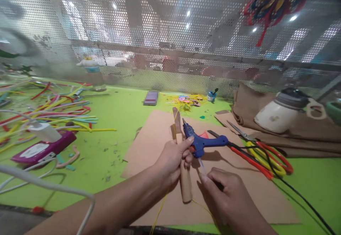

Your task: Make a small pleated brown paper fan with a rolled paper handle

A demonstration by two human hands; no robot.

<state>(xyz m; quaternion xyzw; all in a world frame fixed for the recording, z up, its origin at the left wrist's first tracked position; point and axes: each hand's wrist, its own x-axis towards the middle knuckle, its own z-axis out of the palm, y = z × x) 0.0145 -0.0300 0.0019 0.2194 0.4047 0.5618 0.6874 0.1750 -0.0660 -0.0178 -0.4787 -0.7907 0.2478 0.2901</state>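
My left hand (176,155) is closed around a brown roll or stick (186,189) with a narrower dark flat piece at its top end. Its thumb and fingertips also hold a blue hot glue gun (197,141), whose nozzle points up and to the left. Below the gun, my right hand (226,189) pinches a translucent glue stick (202,164) that reaches up to the gun's rear end. Thin yellow string (160,212) runs along the brown roll and trails below it. A brown cardboard sheet (151,132) lies under both hands.
Scissors with red and yellow handles (266,157) lie on the right, near a black cord (306,196). A white jar (279,110) leans on folded brown cloth (245,100). Coloured pipe cleaners (66,110) and a purple power strip (45,148) occupy the left. Yellow scraps (186,102) lie behind.
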